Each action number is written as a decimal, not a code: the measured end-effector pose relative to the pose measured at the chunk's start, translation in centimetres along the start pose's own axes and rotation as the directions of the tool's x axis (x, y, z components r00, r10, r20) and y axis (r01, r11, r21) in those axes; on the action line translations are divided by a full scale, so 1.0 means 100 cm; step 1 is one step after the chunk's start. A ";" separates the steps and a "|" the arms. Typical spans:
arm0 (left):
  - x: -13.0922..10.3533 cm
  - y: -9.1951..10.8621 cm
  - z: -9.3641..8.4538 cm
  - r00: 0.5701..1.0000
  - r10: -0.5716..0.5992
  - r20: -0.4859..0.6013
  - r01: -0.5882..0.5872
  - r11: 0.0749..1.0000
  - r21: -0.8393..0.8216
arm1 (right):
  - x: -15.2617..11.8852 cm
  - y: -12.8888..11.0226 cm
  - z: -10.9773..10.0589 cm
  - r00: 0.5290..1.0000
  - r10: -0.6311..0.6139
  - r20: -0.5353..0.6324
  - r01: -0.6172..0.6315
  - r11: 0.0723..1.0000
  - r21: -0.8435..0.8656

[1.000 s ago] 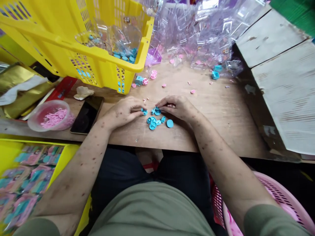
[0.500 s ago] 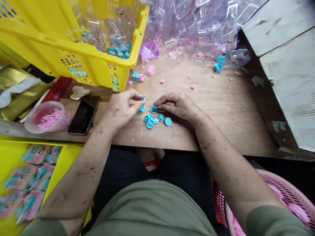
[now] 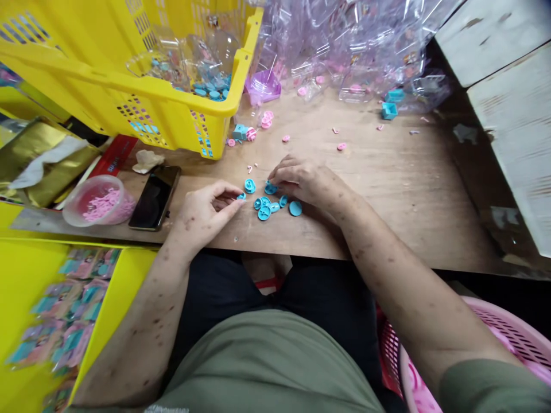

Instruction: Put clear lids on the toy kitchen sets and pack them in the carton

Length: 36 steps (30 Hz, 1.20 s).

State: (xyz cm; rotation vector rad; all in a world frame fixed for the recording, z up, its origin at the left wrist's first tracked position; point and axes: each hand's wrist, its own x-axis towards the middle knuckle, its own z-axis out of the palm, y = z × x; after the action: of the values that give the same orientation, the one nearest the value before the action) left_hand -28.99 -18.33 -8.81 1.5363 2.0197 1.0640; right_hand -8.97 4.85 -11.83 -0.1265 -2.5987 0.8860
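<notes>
Head view: what is largest, and what is cut off?

The wooden table (image 3: 408, 201). The yellow crate (image 3: 176, 123) runs out of frame at the top left, as do the clear plastic containers (image 3: 336, 46) at the top. The pink basket (image 3: 508, 324) is cropped at the right edge and partly covered by the right arm.

And the hands?

The left hand (image 3: 202, 215) has thumb and fingertips around a small blue piece (image 3: 241, 196), mostly hidden, so its shape is hard to make out. The right hand (image 3: 303, 178) has curled fingers touching another piece, the right-hand blue piece (image 3: 270, 187). The fingers mask part of that one, and I can't tell whether they grip it or only rest on it.

Where do the other blue parts lie?

On the table. A round blue part (image 3: 249, 186) sits between the hands, just beyond the left fingertips. A cluster of blue parts (image 3: 264, 213) lies between the hands, nearer the body, its pieces overlapping too much to count surely. The flat blue disc (image 3: 295, 208) lies just on the body side of the right hand.

Anything smaller?

Tiny pink bits (image 3: 249, 169), blurred, beyond the round part.
</notes>
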 end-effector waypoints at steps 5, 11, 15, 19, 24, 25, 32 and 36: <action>-0.002 0.009 -0.009 0.999 0.035 -0.007 -0.035 0.997 0.072 | 0.000 -0.008 0.000 0.996 -0.084 0.037 0.088 0.989 -0.115; -0.009 0.021 -0.004 1.000 0.030 0.007 -0.030 0.998 0.049 | -0.002 -0.003 0.004 0.989 -0.144 0.029 0.147 0.976 -0.161; -0.014 0.025 0.026 0.999 0.045 -0.014 -0.045 0.999 0.011 | -0.004 0.002 0.004 0.978 -0.203 0.036 0.206 0.970 -0.126; -0.018 0.022 0.051 0.994 0.092 -0.054 -0.086 0.992 0.097 | -0.006 0.006 0.005 0.984 -0.175 -0.013 0.174 0.984 -0.042; -0.017 0.018 0.052 0.990 0.132 -0.050 -0.127 0.988 0.092 | -0.008 0.013 0.009 0.993 -0.111 -0.051 0.115 0.990 0.085; -0.016 0.017 0.051 0.989 0.139 -0.054 -0.134 0.988 0.079 | -0.008 0.014 0.009 0.994 -0.096 -0.060 0.101 0.990 0.101; -0.017 0.018 0.035 0.988 0.126 -0.086 -0.126 0.992 -0.003 | -0.009 0.018 0.009 0.996 -0.061 -0.072 0.069 0.990 0.121; -0.017 0.019 0.022 0.987 0.148 -0.060 -0.145 0.988 0.048 | -0.006 0.016 0.007 0.991 -0.131 -0.023 0.132 0.988 0.080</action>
State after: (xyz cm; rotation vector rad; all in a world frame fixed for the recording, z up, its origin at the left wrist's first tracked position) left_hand -25.68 -19.01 -8.95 1.7168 2.0094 1.1446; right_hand -8.81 5.60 -13.52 0.0592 -2.5179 0.9363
